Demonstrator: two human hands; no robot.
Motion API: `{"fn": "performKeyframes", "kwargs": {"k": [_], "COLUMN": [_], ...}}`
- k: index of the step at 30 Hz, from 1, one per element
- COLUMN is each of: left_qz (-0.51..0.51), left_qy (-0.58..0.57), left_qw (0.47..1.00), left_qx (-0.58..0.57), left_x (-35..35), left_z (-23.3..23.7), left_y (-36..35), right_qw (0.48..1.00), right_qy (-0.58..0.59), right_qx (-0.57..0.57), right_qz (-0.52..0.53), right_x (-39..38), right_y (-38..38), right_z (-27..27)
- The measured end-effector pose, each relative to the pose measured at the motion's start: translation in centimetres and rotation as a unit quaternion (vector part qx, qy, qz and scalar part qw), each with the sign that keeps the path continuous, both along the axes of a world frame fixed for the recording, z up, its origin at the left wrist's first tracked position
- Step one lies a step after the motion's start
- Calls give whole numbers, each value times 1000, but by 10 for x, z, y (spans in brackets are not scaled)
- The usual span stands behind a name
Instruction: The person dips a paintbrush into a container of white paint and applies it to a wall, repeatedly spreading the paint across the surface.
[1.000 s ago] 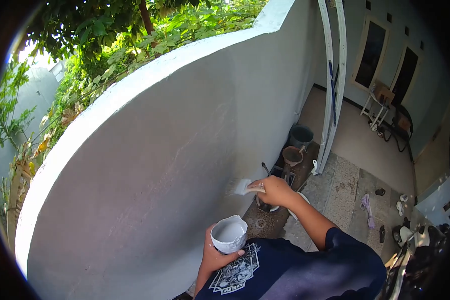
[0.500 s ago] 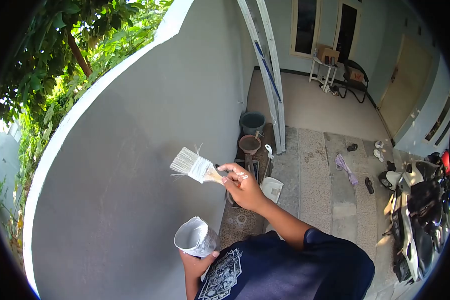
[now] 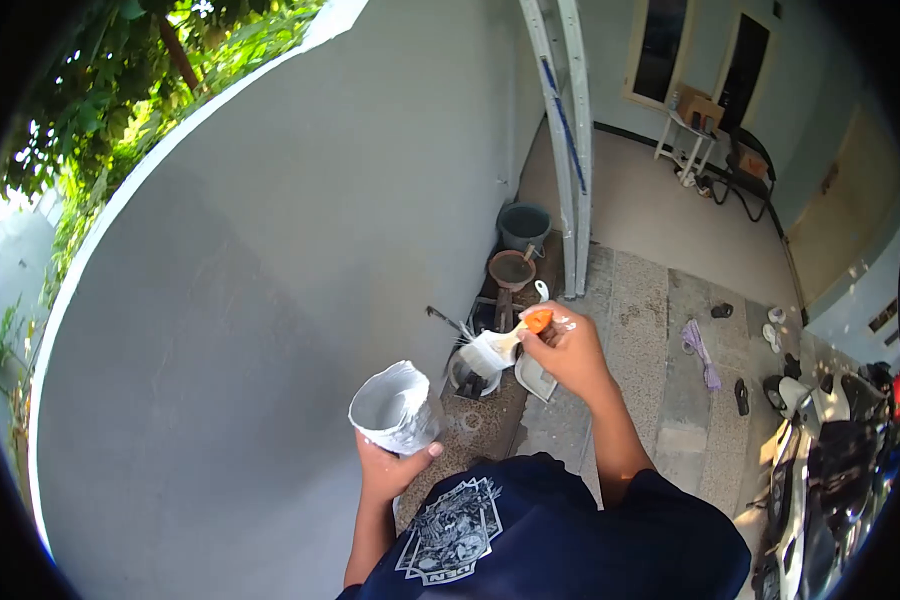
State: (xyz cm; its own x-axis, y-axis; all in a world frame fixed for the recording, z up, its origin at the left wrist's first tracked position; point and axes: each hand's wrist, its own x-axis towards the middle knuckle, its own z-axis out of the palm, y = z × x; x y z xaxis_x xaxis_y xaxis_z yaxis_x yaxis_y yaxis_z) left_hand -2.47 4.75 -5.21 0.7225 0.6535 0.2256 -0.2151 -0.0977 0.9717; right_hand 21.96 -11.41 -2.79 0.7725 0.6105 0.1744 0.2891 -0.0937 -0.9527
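A paint-smeared cup (image 3: 410,432) rests in my left hand (image 3: 388,468), which is wrapped round its lower part with the thumb at the side. The cup tilts a little, and whitish paint coats its rim and inner wall. My right hand (image 3: 570,350) grips a paintbrush (image 3: 492,352) by its orange-tipped handle. Its pale bristles point left and down, to the right of the cup and apart from it. White paint flecks mark the right hand's fingers. Left of both hands stands the grey wall (image 3: 220,330), which neither hand touches.
Along the wall's foot stand a dark bucket (image 3: 525,226) and a reddish-brown basin (image 3: 511,268). A white dustpan (image 3: 536,380) lies below my right hand. Metal ladder-like rails (image 3: 576,150) rise behind. Motorcycles (image 3: 830,440) are parked at right, with sandals (image 3: 741,397) and a purple cloth (image 3: 698,350) nearby.
My right hand has moved right with the brush, away from the wall, turning it so the orange handle end shows. The left hand still holds the cup, and the view has shifted.
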Motion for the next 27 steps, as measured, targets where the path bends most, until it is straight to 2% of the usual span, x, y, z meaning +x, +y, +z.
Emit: {"fn": "performKeyframes", "kwargs": {"k": [4, 6, 9, 11, 12, 14, 16, 18, 20, 22, 24, 27], "left_qz": [-21, -5, -2, 3, 4, 16, 30, 51, 47, 61, 61, 58], "left_qy": [8, 7, -14, -16, -19, -17, -9, -15, -27, -22, -20, -33], "left_qw": [998, 998, 996, 995, 993, 990, 988, 982, 983, 975, 980, 980], "left_qx": [63, 68, 84, 100, 116, 136, 150, 180, 176, 214, 187, 187], "left_x": [26, 38, 53, 60, 64, 71, 73, 79, 86, 86, 87, 90], "left_z": [-10, -4, 7, 9, 10, 18, 19, 20, 22, 22, 17, 17], "left_y": [5, 1, -5, -6, -6, -8, -13, -15, -14, -16, -18, -17], "right_qw": [994, 981, 967, 933, 932, 908, 908, 904, 909, 911, 913, 879], "right_qy": [31, 19, -32, -118, -117, -150, -128, -166, -151, -196, -186, -303], "right_qx": [103, 191, 252, 341, 343, 363, 369, 338, 340, 292, 284, 205], "right_qz": [3, 18, 30, 20, 23, 148, 153, 203, 188, 217, 225, 307], "right_x": [27, 37, 49, 55, 57, 59, 51, 50, 43, 43, 41, 43], "right_y": [-17, -25, -38, -45, -47, -54, -51, -47, -39, -35, -30, -23], "right_z": [17, 36, 62, 77, 86, 104, 117, 127, 137, 142, 149, 167]}}
